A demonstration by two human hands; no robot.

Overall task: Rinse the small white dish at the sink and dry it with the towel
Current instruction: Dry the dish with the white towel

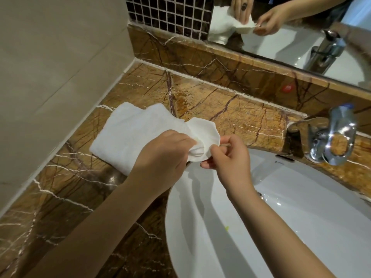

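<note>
Drying step in hand, judged from the cloth against the dish. Small white dish (202,138) held between both hands, over the near-left rim of the sink (301,207). Right hand (230,155) pinched closed on the scalloped edge; left hand (162,155) closed on a fold of the towel (130,135), pressed into the bowl. Best practice: rotate by the rim, wipe centre outward, follow each scallop. Glazed, smooth, likely slippery dish; soft, absorbent terry towel, trailing beyond the left hand over polished veined marble counter (241,109).

dish (202,137): lower half hidden by towel (128,135) | sink (301,227): cut off right, bottom
</note>
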